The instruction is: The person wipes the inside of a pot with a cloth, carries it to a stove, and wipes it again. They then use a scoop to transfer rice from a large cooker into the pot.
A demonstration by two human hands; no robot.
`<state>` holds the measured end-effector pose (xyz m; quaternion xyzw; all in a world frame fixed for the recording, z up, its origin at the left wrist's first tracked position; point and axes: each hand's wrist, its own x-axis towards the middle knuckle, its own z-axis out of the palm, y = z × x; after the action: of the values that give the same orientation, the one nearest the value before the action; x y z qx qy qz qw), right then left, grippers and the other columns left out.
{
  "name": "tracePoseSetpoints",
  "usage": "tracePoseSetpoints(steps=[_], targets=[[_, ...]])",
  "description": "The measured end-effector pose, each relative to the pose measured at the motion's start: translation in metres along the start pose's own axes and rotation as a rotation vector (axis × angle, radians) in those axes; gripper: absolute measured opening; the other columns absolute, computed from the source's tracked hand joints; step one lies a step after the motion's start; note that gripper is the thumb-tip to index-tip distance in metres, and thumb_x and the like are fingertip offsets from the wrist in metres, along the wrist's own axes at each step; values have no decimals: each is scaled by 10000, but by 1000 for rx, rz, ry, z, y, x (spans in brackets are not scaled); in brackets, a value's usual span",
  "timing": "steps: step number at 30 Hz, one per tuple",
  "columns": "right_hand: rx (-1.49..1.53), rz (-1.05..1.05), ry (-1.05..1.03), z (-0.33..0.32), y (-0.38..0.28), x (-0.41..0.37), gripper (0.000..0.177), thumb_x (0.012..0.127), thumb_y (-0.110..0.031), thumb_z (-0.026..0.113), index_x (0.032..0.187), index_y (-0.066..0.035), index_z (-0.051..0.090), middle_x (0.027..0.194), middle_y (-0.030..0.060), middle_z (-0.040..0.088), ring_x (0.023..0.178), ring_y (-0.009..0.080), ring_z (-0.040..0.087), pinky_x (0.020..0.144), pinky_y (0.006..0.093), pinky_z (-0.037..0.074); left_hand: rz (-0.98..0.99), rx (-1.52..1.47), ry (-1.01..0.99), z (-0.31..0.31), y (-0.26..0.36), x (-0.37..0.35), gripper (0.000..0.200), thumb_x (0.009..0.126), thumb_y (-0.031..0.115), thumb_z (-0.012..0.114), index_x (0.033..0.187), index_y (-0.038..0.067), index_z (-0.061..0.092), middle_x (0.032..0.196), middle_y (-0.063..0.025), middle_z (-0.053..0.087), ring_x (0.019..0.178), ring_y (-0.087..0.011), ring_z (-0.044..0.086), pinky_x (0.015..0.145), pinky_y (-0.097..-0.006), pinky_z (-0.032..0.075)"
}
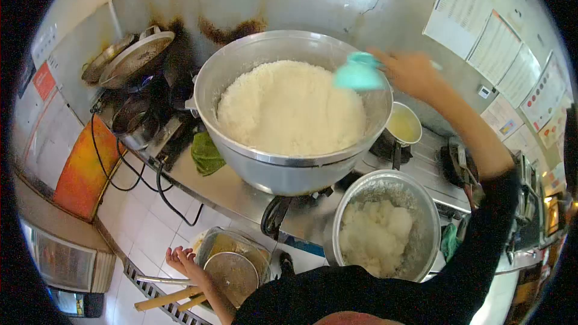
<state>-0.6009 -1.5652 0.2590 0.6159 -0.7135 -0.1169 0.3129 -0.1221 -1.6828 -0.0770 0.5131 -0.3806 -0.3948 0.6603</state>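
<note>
A turquoise plastic scoop [359,73] is gripped in my right hand [409,72], its handle end showing past the fingers. It is blurred by motion over the right rim of a large metal pot [265,174]. Cooked white rice [289,108] is heaped inside that pot. More rice [376,235] lies in a second, smaller metal pot [428,204] nearer my body. My left hand [183,262] hangs low at the left with its fingers apart and loosely bent, holding nothing. Beside it is a clear plastic tub [211,238] with a round sieve [232,271] on it.
A small saucepan [404,125] with pale liquid stands right of the large pot. Blackened pans [138,60] and a green cloth [206,154] are at the left. Black cables [159,186] hang off the counter's front edge. Wooden handles [165,299] stick out near the tub.
</note>
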Motion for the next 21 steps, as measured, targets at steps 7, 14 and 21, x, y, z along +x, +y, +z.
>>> tracePoseSetpoints(steps=[7, 14, 21], targets=[[-198, -114, -225, 176, 9, 143, 125, 669, -121, 542, 767, -49, 575, 718, 119, 598, 666, 281, 591, 542, 387, 468, 13, 100, 4, -5, -12, 3, 359, 834, 206, 480, 1132, 80, 326, 881, -58, 439, 611, -110, 480, 499, -204, 376], [-93, -251, -400, 164, -23, 125, 128, 628, -91, 539, 719, -68, 626, 708, 129, 600, 683, 280, 595, 578, 379, 477, -193, 36, 59, -25, -37, 3, 384, 812, 202, 513, 1136, 87, 343, 860, -52, 484, 620, -123, 497, 539, -226, 403], [-49, -226, -640, 136, -50, 109, 144, 587, -100, 549, 691, -37, 625, 726, 153, 597, 725, 291, 588, 584, 378, 466, -193, 86, 112, -29, -43, -8, 402, 806, 221, 511, 1141, 77, 340, 862, -68, 483, 621, -135, 500, 533, -243, 396]])
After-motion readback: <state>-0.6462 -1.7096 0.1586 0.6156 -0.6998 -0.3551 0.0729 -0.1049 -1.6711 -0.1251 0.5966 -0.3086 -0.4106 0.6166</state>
